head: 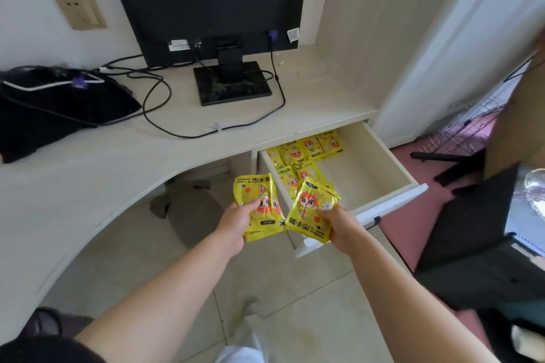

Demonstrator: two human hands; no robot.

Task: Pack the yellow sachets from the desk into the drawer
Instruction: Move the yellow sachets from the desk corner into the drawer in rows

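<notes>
My left hand (234,222) grips a small stack of yellow hand-warmer sachets (256,190) in front of the desk edge, left of the drawer. A further yellow sachet (311,209) with a cartoon face is held by my right hand (339,228), over the drawer's front left corner. The pale wooden drawer (380,165) is pulled open under the desk's right end. Several yellow sachets (309,149) lie in its left and back part; its right half shows bare bottom.
A black monitor (212,6) stands on the pale desk (88,174), with cables (165,115) trailing across it and a black bag (59,106) at the left. A dark chair (477,247) stands right of the drawer. A grey cloth (188,206) lies under the desk.
</notes>
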